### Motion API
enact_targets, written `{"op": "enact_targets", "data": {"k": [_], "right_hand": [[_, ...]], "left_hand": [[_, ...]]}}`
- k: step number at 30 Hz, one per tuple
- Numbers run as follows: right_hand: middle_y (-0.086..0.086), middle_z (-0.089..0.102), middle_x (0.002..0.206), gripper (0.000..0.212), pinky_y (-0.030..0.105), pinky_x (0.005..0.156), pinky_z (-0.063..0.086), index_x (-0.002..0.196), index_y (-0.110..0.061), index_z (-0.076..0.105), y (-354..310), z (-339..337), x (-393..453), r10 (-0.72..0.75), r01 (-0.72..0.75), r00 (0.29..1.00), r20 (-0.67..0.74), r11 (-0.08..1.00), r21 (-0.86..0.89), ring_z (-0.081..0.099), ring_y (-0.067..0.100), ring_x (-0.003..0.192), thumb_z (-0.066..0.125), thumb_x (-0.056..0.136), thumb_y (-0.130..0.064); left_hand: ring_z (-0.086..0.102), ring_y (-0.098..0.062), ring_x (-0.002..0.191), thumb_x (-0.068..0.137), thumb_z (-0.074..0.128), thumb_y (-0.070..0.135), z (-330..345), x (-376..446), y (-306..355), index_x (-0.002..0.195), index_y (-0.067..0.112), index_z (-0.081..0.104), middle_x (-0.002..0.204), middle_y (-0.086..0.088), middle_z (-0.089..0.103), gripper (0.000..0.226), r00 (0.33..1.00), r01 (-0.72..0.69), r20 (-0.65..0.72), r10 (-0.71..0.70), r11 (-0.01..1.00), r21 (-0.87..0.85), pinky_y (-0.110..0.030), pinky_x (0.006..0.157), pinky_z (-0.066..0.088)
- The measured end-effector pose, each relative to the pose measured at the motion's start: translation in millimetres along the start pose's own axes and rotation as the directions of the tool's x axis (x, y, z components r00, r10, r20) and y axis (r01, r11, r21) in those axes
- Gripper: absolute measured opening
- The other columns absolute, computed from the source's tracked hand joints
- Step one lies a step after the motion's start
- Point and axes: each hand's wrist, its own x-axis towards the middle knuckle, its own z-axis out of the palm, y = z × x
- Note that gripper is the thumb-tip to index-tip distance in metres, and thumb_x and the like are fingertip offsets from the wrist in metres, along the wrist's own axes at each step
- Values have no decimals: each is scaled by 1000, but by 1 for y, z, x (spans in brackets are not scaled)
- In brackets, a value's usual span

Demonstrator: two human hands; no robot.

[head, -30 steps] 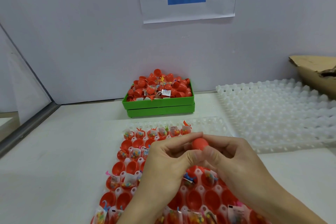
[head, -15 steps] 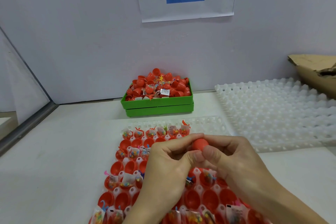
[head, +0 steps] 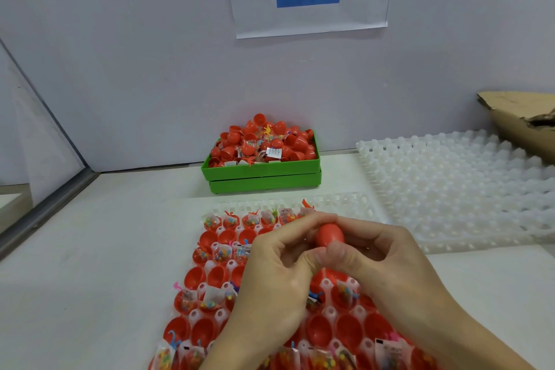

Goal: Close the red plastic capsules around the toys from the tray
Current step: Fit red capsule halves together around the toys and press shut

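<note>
Both hands meet over the clear plastic tray [head: 351,204] and hold one red capsule [head: 329,234] between them. My left hand [head: 276,282] pinches it from the left, my right hand [head: 387,261] from the right with the thumb pressed on its front. The capsule's lower part is hidden by my fingers. Beneath the hands the tray holds rows of open red capsule halves [head: 207,276], some bare, some with small bagged toys [head: 222,252] in them.
A green bin [head: 261,173] heaped with red capsules and bagged toys stands at the back against the wall. A stack of white cell trays [head: 456,186] lies to the right, with a cardboard box [head: 522,120] behind it.
Both hands stay together on the red capsule; the grip has barely shifted, and more of the capsule shows above my right thumb.
</note>
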Motion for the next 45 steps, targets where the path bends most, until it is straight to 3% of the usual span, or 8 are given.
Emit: {"op": "enact_targets", "data": {"k": [7,13,17,21,27,35,38,45], "right_hand": [[6,78,97,23,19,76,57,99,-19,79,-2,-2,1,41,-39,989,-144,999,13,75,20,92,62,86,-8],[3,78,79,11,18,67,57,82,-22,80,-2,-1,1,37,-66,962,-271,993,-96,76,18,74,73,81,-13],[8,76,72,17,18,61,56,82,-23,78,-1,-2,1,65,-84,968,-242,994,-69,74,19,68,72,69,-34],[16,72,70,28,24,57,54,92,-19,71,-2,-1,0,86,-89,989,-124,996,-17,70,26,59,67,73,-40],[21,66,61,35,24,43,45,72,-7,61,-2,-4,1,149,-147,983,-110,989,26,60,28,43,67,73,-42],[6,77,86,14,16,67,53,98,-17,71,1,-5,-1,41,-57,991,-125,991,-125,73,15,76,69,84,-13],[4,77,92,23,17,75,55,97,-18,73,1,-5,-1,8,-27,991,-136,990,-138,74,16,87,71,84,0],[0,77,94,40,26,74,58,84,-24,73,1,-5,1,-149,111,978,-146,963,-245,73,16,93,77,70,13]], "left_hand": [[68,-18,108,98,53,18,0,0,-3,112,24,72,112,1,70,24,990,139,50,-131,963,-230,-31,86,57],[69,-17,104,96,56,4,-3,0,-5,115,16,70,109,0,72,26,999,-17,-34,16,999,-36,-27,81,58],[69,-14,100,82,74,0,-3,0,-6,105,26,72,102,5,73,35,997,-65,-43,70,992,104,-21,78,57],[71,-14,90,80,78,26,-4,1,-5,99,27,74,93,4,75,20,994,-48,-93,59,992,114,-15,73,55],[72,-18,71,75,72,42,-4,2,-3,92,28,76,78,0,75,22,997,-1,-79,11,993,118,-29,70,59],[70,-13,98,76,80,16,-7,2,-5,102,28,73,99,5,74,30,997,-25,-73,32,995,99,-23,79,57],[69,-14,103,77,82,11,-9,2,-5,106,29,72,104,4,74,35,998,-35,-45,40,994,103,-24,82,57],[72,-28,98,81,78,29,-8,4,-5,109,12,70,106,-11,73,34,989,113,-79,-125,984,-140,-41,82,60]]}}
